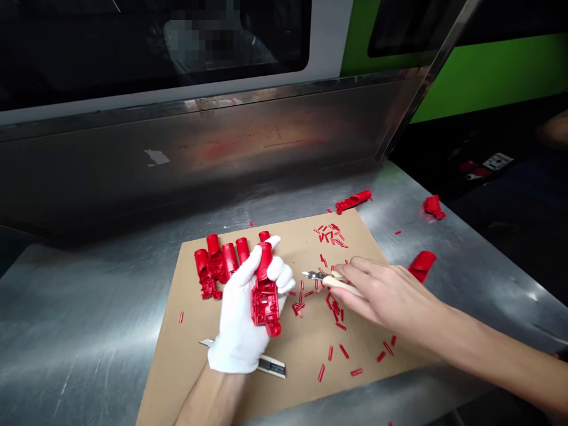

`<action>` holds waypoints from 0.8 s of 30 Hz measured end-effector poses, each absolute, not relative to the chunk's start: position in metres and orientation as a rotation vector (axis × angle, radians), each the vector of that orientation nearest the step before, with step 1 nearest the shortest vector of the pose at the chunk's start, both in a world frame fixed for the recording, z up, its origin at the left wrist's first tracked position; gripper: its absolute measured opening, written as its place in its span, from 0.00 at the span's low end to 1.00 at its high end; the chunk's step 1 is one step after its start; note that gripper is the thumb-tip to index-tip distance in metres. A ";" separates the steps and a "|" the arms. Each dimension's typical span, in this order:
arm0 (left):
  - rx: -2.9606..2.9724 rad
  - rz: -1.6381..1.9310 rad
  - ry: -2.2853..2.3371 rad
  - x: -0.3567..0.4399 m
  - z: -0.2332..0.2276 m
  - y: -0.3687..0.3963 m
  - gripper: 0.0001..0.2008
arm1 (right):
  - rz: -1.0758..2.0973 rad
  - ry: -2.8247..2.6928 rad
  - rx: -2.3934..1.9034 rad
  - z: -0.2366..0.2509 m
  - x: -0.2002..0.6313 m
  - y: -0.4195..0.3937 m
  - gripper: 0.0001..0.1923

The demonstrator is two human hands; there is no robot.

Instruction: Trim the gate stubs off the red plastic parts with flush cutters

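Observation:
My left hand (pixel 242 305), in a white glove, is closed around a red molded plastic part (pixel 266 302) with a round tubular end and a ribbed, boxy hollow. Bare and ungloved, my right hand (pixel 377 290) grips a pair of nippers (pixel 328 278) with pale handles. Their metal jaws point left, a short way from the held part and apart from it. Under my left wrist lies a utility knife (pixel 271 365), its middle hidden by the glove. Several similar red parts (pixel 228 259) stand in a row just beyond my left hand.
A brown cardboard sheet (pixel 168 361) covers part of the metal table (pixel 89 319). Small red plastic sticks (pixel 332 234) are scattered over it. More red pieces (pixel 355 201) lie at the back and right. A metal panel (pixel 275 130) rises behind; part of a person shows at far right.

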State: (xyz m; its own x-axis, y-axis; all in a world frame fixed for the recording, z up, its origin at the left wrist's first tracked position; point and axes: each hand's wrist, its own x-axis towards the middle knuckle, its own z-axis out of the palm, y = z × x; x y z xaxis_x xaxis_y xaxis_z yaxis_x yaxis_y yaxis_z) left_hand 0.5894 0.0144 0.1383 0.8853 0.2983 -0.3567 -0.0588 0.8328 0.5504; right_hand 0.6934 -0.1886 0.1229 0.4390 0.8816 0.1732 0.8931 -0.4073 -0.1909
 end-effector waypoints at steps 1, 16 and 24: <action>0.513 0.188 0.442 0.591 0.140 0.013 0.10 | -0.014 -1.480 -2.445 0.120 0.696 -0.194 0.21; 0.808 0.220 0.565 0.585 0.169 -0.019 0.09 | -0.448 -1.886 -2.243 0.186 0.678 -0.191 0.16; 0.886 0.239 0.596 0.573 0.179 -0.024 0.13 | -0.555 -2.052 -2.228 0.207 0.663 -0.179 0.14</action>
